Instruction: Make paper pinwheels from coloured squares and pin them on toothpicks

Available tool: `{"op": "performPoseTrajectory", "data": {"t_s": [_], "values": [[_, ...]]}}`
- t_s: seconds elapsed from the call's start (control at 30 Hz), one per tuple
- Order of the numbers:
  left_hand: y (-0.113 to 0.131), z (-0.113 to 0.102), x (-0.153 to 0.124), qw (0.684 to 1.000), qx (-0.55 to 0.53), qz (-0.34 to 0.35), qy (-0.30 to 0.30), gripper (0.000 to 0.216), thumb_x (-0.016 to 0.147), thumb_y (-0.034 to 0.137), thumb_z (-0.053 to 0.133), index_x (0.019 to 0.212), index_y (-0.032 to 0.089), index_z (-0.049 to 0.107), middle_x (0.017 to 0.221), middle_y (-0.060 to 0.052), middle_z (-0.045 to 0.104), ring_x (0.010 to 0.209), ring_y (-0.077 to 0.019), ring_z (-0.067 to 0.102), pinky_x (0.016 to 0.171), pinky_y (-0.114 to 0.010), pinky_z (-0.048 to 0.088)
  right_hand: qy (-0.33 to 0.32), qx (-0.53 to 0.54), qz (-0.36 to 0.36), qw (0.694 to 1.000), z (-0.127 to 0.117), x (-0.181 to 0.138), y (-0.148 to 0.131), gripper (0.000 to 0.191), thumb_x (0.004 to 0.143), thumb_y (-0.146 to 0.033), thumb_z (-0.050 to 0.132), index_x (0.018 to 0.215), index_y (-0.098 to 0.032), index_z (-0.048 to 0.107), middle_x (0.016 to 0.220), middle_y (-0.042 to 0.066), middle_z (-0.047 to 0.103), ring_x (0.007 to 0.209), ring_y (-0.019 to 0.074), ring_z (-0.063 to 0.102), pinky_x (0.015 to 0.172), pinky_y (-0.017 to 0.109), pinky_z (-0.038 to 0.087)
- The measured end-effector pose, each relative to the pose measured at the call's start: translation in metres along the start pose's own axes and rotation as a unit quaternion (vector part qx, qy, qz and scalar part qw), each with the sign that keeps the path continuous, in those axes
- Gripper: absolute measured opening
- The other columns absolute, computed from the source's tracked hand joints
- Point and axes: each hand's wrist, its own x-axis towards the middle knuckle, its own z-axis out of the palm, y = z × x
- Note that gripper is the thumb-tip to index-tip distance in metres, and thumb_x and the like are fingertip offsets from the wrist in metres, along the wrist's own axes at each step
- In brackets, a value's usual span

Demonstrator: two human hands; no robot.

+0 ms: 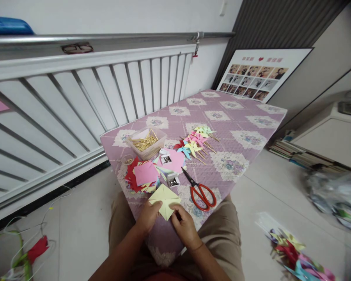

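Observation:
Between my two hands is a pale yellow square of paper (165,191), turned like a diamond, with cuts or creases running from its corners toward a small mark at the centre. My left hand (148,215) pinches its left side, thumb on top. On the right side, my right hand (185,226) grips the paper between thumb and curled fingers. Just beyond the paper lie a small open box of metal pins (173,180) and a stack of coloured paper squares (146,173), pink on top. Scissors with red handles (203,197) rest to the right.
A clear plastic box (160,142) holds many thin wooden sticks. Finished paper pinwheels (194,142) lie in a group farther back on the flowered tablecloth (232,162). A white radiator (105,89) runs along the left; more pinwheels (298,253) are on the floor at right.

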Motion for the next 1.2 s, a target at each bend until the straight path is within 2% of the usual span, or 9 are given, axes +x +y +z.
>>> {"op": "performPoseTrajectory", "data": {"t_s": [0.07,0.27,0.43,0.67,0.9,1.07,1.2], "values": [[-0.003,-0.001,0.002,1.000,0.018,0.013,0.011,0.049,0.066,0.047,0.075,0.100,0.013,0.067,0.084,-0.009,0.075,0.076,-0.0229,0.068,0.067,-0.031,0.052,0.000,0.005,-0.007,1.000,-0.001,0.000,0.000,0.019,0.084,-0.020,0.050,0.094,-0.021,0.066,0.089,0.005,0.073,0.082,0.0194,0.069,0.077,0.029,0.055],[-0.007,0.002,0.004,0.998,-0.042,0.043,-0.008,0.054,0.066,0.051,0.074,0.102,0.012,0.067,0.088,-0.011,0.075,0.072,-0.0225,0.068,0.067,-0.032,0.051,-0.021,0.007,0.000,1.000,-0.005,0.001,-0.005,0.012,0.084,-0.028,0.056,0.085,-0.021,0.066,0.072,0.002,0.068,0.067,0.0179,0.064,0.066,0.027,0.053],[-0.001,0.006,-0.002,0.998,-0.036,0.049,0.007,0.046,0.067,0.046,0.074,0.099,0.013,0.068,0.086,-0.009,0.075,0.071,-0.0216,0.067,0.067,-0.030,0.050,-0.032,0.039,0.023,0.998,-0.005,0.003,-0.009,0.019,0.088,-0.033,0.053,0.077,-0.021,0.062,0.071,0.002,0.064,0.068,0.0174,0.060,0.064,0.026,0.050],[0.006,0.011,-0.005,0.998,0.044,0.042,0.007,0.031,0.070,0.036,0.069,0.091,0.014,0.070,0.080,-0.007,0.074,0.067,-0.0195,0.064,0.061,-0.027,0.047,-0.016,0.084,0.059,0.995,-0.005,0.007,-0.010,0.024,0.088,-0.039,0.054,0.075,-0.021,0.061,0.069,0.001,0.061,0.065,0.0173,0.057,0.061,0.025,0.048],[0.007,0.012,-0.004,0.999,0.023,0.035,0.001,0.031,0.068,0.036,0.070,0.091,0.014,0.070,0.081,-0.007,0.073,0.065,-0.0191,0.063,0.062,-0.028,0.048,0.009,0.082,0.060,0.995,-0.005,0.014,-0.010,0.023,0.085,-0.036,0.057,0.069,-0.021,0.060,0.068,0.001,0.061,0.067,0.0181,0.057,0.064,0.027,0.048],[0.004,0.010,-0.003,0.999,0.004,0.043,-0.012,0.035,0.068,0.035,0.072,0.095,0.013,0.070,0.084,-0.009,0.074,0.072,-0.0211,0.064,0.068,-0.030,0.049,0.023,0.089,0.067,0.994,-0.002,0.018,-0.010,0.022,0.085,-0.034,0.056,0.069,-0.021,0.060,0.070,0.001,0.064,0.069,0.0185,0.059,0.066,0.027,0.049],[0.006,0.011,-0.005,0.999,0.006,0.042,-0.001,0.034,0.067,0.033,0.072,0.095,0.014,0.071,0.089,-0.009,0.075,0.073,-0.0205,0.065,0.070,-0.030,0.049,0.034,0.088,0.078,0.992,0.001,0.019,-0.009,0.022,0.085,-0.034,0.055,0.068,-0.020,0.060,0.067,0.001,0.062,0.068,0.0184,0.059,0.064,0.027,0.049]]}}
